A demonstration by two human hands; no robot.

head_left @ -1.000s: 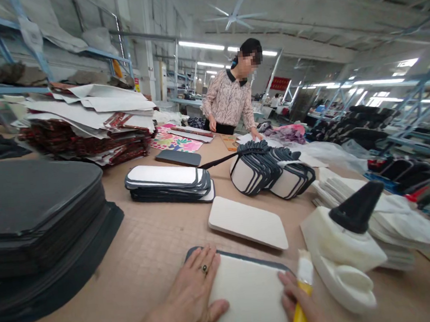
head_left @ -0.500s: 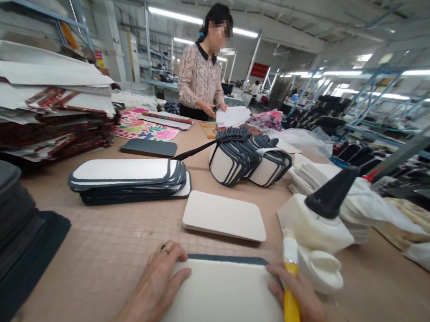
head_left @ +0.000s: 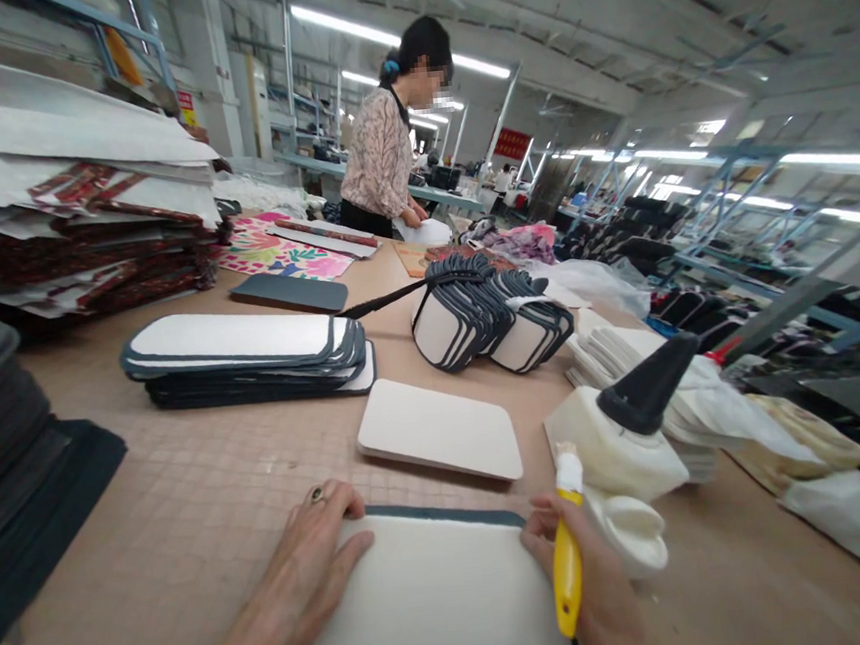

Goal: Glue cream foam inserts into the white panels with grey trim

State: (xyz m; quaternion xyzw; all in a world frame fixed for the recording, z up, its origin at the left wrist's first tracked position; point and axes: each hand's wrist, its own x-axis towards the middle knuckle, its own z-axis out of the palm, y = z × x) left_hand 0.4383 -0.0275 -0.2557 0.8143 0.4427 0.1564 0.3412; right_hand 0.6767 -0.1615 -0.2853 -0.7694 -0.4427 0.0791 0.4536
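A large white panel with a dark piece showing along its far edge lies on the table in front of me. My left hand rests on its left side, thumb and fingers apart, holding nothing. At its far right corner is my right hand, fingers bent, with a yellow-handled brush held in it, white bristles pointing away from me. Just beyond the panel sits a small stack of cream boards. A white container with a black cone stands to the right of the brush.
Dark-edged white pieces are stacked at left centre, with a strapped bundle further right. Dark sheets and a tall pile of white sheets stand at left. A person stands across the table, holding white material.
The brush handle has tilted in my right hand. The person across the table has turned to the side and lowered the white material. The whole view has shifted slightly.
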